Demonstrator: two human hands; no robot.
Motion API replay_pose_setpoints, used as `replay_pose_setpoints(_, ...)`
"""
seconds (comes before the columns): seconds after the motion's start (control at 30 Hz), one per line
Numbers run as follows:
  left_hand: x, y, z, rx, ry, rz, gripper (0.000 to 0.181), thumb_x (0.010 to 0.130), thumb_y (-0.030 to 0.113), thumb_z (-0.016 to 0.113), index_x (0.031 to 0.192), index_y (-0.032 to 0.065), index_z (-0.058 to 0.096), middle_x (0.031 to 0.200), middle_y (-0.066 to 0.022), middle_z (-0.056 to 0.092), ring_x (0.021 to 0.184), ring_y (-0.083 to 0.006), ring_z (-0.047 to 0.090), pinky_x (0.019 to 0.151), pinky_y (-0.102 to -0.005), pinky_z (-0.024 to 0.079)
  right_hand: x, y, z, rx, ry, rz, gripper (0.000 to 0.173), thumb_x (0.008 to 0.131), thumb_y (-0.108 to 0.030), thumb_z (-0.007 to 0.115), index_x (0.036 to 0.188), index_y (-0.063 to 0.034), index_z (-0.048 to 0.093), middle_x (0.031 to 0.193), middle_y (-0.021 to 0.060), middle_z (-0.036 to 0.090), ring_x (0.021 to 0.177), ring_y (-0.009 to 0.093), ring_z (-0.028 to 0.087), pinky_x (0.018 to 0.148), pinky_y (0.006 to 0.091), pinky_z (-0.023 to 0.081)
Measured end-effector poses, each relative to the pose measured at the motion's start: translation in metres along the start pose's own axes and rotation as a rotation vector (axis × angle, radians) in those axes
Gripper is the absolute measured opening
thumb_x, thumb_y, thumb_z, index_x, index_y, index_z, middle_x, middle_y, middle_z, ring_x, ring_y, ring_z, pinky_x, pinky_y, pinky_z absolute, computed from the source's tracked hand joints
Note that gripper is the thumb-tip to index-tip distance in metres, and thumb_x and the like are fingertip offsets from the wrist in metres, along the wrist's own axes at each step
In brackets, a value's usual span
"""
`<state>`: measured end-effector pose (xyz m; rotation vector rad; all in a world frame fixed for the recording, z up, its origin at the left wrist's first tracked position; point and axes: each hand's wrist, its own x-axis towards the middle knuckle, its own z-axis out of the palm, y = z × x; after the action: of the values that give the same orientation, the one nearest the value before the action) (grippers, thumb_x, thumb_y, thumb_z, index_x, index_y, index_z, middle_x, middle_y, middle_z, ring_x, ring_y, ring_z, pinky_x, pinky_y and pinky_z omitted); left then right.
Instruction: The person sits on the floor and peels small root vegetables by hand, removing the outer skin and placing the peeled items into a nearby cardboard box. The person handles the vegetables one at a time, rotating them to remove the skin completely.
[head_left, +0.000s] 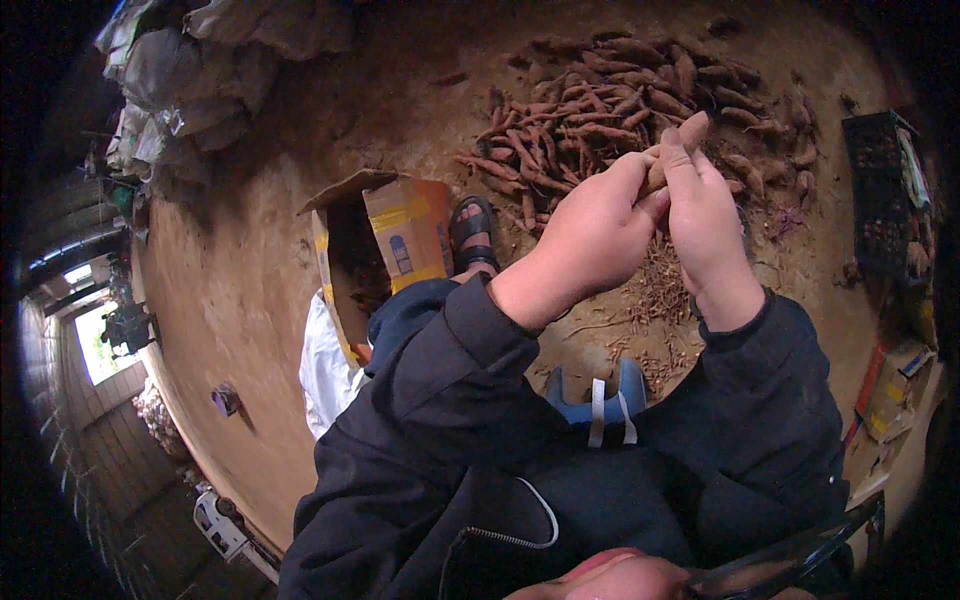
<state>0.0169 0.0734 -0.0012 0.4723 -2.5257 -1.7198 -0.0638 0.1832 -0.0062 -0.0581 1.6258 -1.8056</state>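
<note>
A reddish-brown sweet potato (694, 130) is held between both hands, its tip poking out past the fingers toward the pile. My left hand (592, 232) grips its near end, the fingers curled around it. My right hand (705, 214) lies against the root with the thumb along its top, touching my left hand. Beyond the hands, a large pile of sweet potatoes (577, 112) is spread on the dirt floor. Broken root ends and thin trimmings (660, 292) are scattered under my wrists. Part of the held root is hidden by the fingers.
An open cardboard box (409, 225) with dark contents stands left, beside a sandalled foot (472, 229) and a white sack (324, 367). A black plastic crate (885, 195) with roots is at the right, another carton (896, 390) below it. Plastic sacks (202, 82) hang or lie upper left.
</note>
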Motion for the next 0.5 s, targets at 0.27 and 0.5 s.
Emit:
replay_pose_setpoints(0.27, 0.0, -0.007, 0.002, 0.116, 0.019, 0.01, 0.026, 0.1, 0.027, 0.058, 0.105, 0.0011, 0.056, 0.096, -0.0269, 0.067, 0.093, -0.0484, 0.063, 0.075, -0.0539, 0.049, -0.003, 0.009, 0.006, -0.008, 0.089, -0.037, 0.035, 0.106, -0.036, 0.056, 0.104, -0.0016, 0.065, 0.092, -0.0002, 0.062, 0.085, 0.008, 0.055, 0.076, 0.0251, 0.045)
replay_pose_setpoints(0.5, 0.001, -0.004, -0.001, -0.031, -0.007, -0.01, 0.028, 0.1, 0.028, 0.057, 0.099, 0.0, 0.058, 0.091, -0.0263, 0.066, 0.089, -0.0477, 0.063, 0.072, -0.0512, 0.049, -0.007, -0.004, 0.004, 0.068, -0.018, 0.017, 0.037, 0.107, -0.037, 0.056, 0.1, -0.002, 0.066, 0.09, -0.0007, 0.061, 0.084, 0.007, 0.053, 0.075, 0.0251, 0.044)
